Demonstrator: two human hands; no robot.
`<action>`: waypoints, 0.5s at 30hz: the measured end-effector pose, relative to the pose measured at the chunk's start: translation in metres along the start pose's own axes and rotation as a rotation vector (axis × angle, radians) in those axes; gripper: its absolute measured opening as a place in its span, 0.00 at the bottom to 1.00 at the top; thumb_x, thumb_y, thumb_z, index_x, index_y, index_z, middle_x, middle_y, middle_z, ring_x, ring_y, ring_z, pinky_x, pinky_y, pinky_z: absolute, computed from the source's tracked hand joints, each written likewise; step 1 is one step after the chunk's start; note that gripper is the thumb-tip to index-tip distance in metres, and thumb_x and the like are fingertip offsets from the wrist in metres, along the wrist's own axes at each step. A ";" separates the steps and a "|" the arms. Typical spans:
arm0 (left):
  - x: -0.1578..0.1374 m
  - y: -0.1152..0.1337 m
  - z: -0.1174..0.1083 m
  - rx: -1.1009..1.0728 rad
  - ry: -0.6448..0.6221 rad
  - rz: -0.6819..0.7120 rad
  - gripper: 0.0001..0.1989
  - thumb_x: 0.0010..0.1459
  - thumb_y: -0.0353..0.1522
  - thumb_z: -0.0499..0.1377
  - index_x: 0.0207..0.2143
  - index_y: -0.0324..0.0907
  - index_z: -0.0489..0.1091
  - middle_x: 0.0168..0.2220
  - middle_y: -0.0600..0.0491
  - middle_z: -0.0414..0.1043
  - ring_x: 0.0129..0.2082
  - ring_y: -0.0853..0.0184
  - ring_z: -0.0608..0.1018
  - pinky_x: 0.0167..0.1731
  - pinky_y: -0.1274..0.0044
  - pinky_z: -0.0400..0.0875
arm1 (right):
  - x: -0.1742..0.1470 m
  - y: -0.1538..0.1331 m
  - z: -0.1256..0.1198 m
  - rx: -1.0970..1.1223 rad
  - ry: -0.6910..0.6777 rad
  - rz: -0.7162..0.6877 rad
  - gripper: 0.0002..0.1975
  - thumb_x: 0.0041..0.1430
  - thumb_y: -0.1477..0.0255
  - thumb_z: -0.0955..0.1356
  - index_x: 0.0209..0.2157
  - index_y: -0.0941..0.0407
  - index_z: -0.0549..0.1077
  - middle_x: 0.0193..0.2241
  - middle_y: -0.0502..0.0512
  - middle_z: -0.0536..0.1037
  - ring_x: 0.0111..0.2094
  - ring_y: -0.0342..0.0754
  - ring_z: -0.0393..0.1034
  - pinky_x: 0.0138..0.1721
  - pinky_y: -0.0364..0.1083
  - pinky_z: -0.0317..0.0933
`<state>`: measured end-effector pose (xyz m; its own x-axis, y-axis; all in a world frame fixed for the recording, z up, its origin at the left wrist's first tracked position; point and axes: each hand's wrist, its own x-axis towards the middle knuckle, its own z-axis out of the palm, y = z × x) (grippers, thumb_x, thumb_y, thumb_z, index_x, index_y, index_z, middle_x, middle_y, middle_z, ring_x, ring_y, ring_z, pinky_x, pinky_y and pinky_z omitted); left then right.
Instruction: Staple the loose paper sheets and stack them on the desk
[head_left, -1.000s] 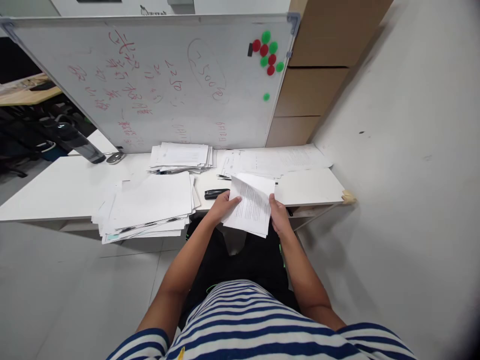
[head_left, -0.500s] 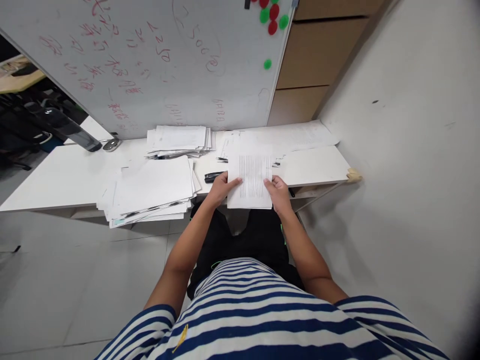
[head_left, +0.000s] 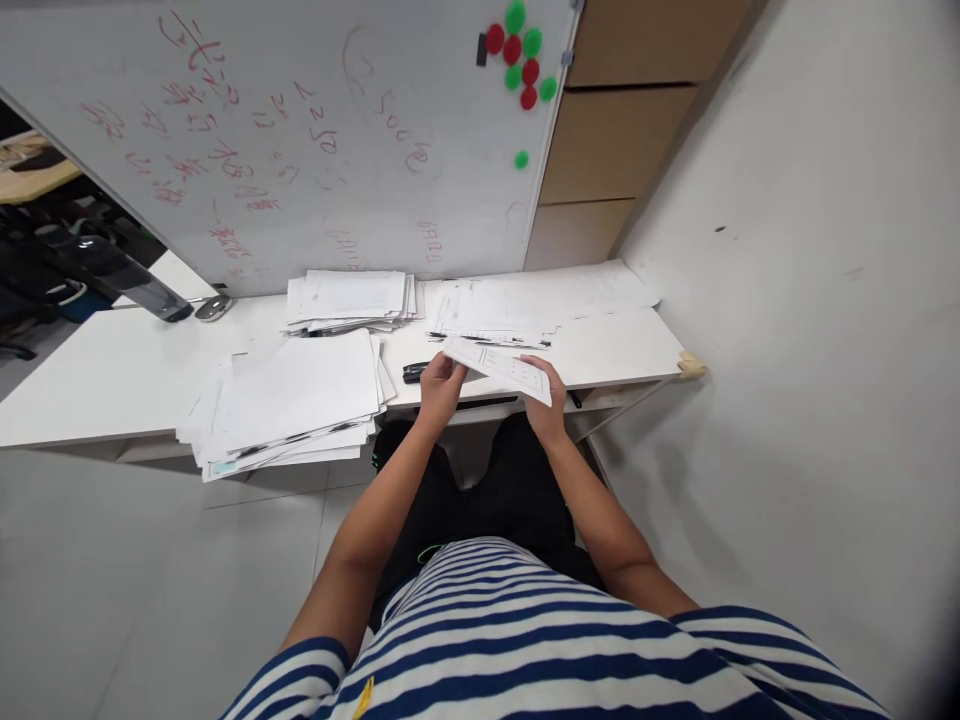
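Between my hands, over the desk's front edge, are printed paper sheets (head_left: 504, 366), tilted so that they look narrow from above. My left hand (head_left: 441, 385) is closed on their left end. Gripping the right end is my right hand (head_left: 547, 398), its fingers behind the paper. Just left of my left hand lies a black stapler-like object (head_left: 415, 372) on the desk. Behind the held sheets, a spread of printed papers (head_left: 495, 310) rests on the desk. How many sheets I hold cannot be made out.
Left on the white desk (head_left: 97, 370) lie a large paper stack (head_left: 300, 385), overhanging the front edge, and a smaller stack (head_left: 349, 297) behind it. A mouse (head_left: 214, 308) and a dark bottle (head_left: 131, 270) are farther left. A whiteboard (head_left: 300, 190) stands behind; a wall (head_left: 810, 350) is at right.
The held sheets have tipped from facing me, upright, to a slanted, nearly edge-on position. Both hands keep hold of them. The view has shifted slightly upward.
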<state>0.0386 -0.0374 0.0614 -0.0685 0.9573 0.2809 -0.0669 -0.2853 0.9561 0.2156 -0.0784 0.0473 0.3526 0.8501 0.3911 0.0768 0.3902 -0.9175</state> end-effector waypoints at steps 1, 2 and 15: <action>-0.001 0.003 0.002 -0.004 0.022 0.005 0.17 0.56 0.45 0.64 0.41 0.43 0.75 0.41 0.50 0.79 0.47 0.62 0.78 0.51 0.70 0.72 | 0.000 -0.006 0.001 -0.023 0.016 -0.008 0.17 0.57 0.60 0.71 0.46 0.51 0.77 0.48 0.57 0.79 0.52 0.55 0.73 0.56 0.54 0.65; -0.001 0.007 0.003 -0.006 0.040 0.002 0.17 0.57 0.45 0.64 0.41 0.44 0.74 0.41 0.51 0.78 0.46 0.63 0.78 0.50 0.71 0.72 | 0.001 -0.011 0.003 -0.044 0.041 -0.008 0.17 0.58 0.59 0.70 0.46 0.50 0.77 0.49 0.56 0.79 0.54 0.55 0.72 0.57 0.53 0.65; -0.013 -0.039 -0.014 0.133 0.024 -0.169 0.16 0.55 0.42 0.64 0.41 0.44 0.69 0.40 0.52 0.77 0.43 0.66 0.77 0.45 0.75 0.69 | -0.006 0.044 0.000 -0.275 -0.032 0.134 0.17 0.58 0.59 0.67 0.47 0.50 0.75 0.47 0.56 0.79 0.52 0.54 0.71 0.59 0.52 0.60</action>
<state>0.0287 -0.0394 0.0189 -0.0911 0.9891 0.1155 0.0520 -0.1111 0.9924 0.2170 -0.0666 0.0043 0.3473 0.8999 0.2638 0.2832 0.1675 -0.9443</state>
